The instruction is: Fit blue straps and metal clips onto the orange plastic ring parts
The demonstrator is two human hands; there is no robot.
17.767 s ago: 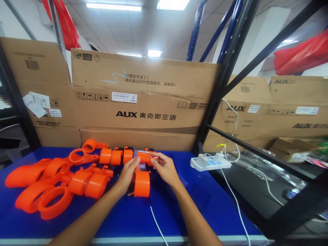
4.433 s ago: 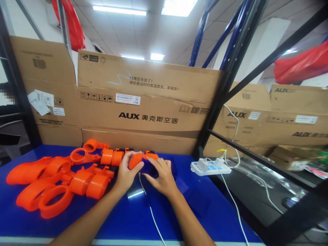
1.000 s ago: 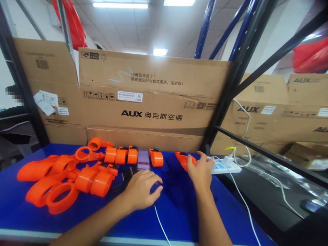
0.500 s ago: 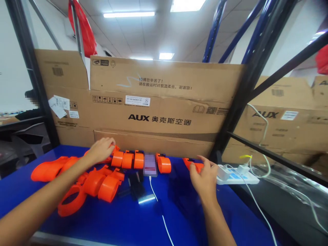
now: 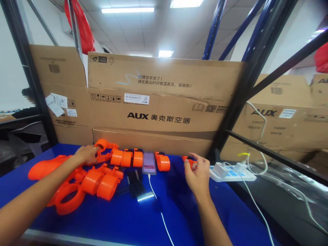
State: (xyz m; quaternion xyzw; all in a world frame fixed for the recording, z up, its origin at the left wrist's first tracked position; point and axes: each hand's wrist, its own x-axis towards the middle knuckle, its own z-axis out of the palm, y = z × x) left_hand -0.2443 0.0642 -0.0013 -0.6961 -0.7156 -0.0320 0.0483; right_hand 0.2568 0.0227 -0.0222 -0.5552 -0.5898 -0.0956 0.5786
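Observation:
My left hand (image 5: 88,154) reaches across the orange plastic parts at the left. Its fingers curl over the ring end of an orange ring-ended part (image 5: 105,157), which they hide. My right hand (image 5: 199,173) is beside another orange part (image 5: 189,160) at the right. Its thumb and index finger stand apart, the other fingers are bent, and the hand covers much of that part. Between the hands, orange cylinder parts (image 5: 126,159) with dark clips stand in a row. A phone (image 5: 149,163) leans there, plugged into a white cable (image 5: 153,186). One more orange cylinder (image 5: 163,163) stands right of it.
Black items (image 5: 135,184) lie in front of the phone on the blue table (image 5: 133,220). A white power strip (image 5: 232,173) with plugs and cords sits near the black rack post (image 5: 228,112). A cardboard panel (image 5: 159,102) closes the back. Part of another person (image 5: 32,102) shows at far left.
My left hand has gone from the table's middle to the orange parts at the left, then down onto one. My right hand has stayed by the right-hand orange part, shifting slightly left.

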